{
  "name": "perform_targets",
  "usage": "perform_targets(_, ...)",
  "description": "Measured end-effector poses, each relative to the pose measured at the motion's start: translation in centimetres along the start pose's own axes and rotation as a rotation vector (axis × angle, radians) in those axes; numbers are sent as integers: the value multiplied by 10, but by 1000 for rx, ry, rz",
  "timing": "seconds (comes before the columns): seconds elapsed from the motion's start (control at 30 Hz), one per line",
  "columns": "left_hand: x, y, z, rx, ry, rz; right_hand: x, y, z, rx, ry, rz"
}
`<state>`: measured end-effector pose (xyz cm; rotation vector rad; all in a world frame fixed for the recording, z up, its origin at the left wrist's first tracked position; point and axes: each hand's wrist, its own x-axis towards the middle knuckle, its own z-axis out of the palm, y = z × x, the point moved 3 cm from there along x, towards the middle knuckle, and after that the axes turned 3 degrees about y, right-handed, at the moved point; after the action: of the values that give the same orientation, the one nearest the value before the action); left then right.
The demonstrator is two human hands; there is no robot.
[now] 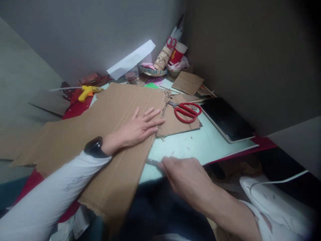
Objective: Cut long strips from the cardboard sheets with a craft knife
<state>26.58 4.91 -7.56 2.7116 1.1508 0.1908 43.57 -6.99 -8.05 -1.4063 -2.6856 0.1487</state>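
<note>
A big brown cardboard sheet lies slanted over the table and hangs past its front edge. My left hand rests flat on it, fingers spread, with two fingertips over its right edge. In my right hand, closed, is a slim grey utility knife, its tip at the sheet's right edge. The grip covers most of the knife. Red-handled scissors lie on a smaller cardboard piece, just beyond my left fingertips.
A tablet lies at the right on the pale green table cover. A yellow glue gun is at the back left. Behind stand a pencil holder, a red cup and a small jar. Cardboard scraps lie nearby.
</note>
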Motion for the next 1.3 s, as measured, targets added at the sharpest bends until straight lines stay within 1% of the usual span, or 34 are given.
perform_targets(0.1,-1,2,0,3,4,-1,4,-2,0,-2,-52,57)
perform_targets(0.17,-1,2,-1,16,-4,-11,5,-3,0,4,-48,62)
perform_targets(0.27,-1,3,-2,32,-11,-16,1,-6,0,-1,-13,36)
perform_targets(0.37,-1,4,-2,38,-12,-17,-6,-7,1,3,-40,51)
perform_targets(0.47,-2,4,-1,39,-8,-23,-5,-8,-1,12,-62,69)
perform_targets(0.6,-2,4,-1,39,-2,-21,-2,-9,-3,7,-9,52)
perform_targets(0.87,-4,6,1,31,1,7,-17,-16,4,7,117,30)
perform_targets(0.97,-4,6,2,29,12,12,-19,-14,4,-12,106,43)
perform_targets(1.17,-4,4,2,21,13,1,-15,-10,-3,-11,15,113)
perform_targets(1.23,-4,4,1,21,12,-4,-12,-11,-4,-2,20,112)
perform_targets(1.3,-4,4,0,16,8,-7,-12,-14,-3,10,59,89)
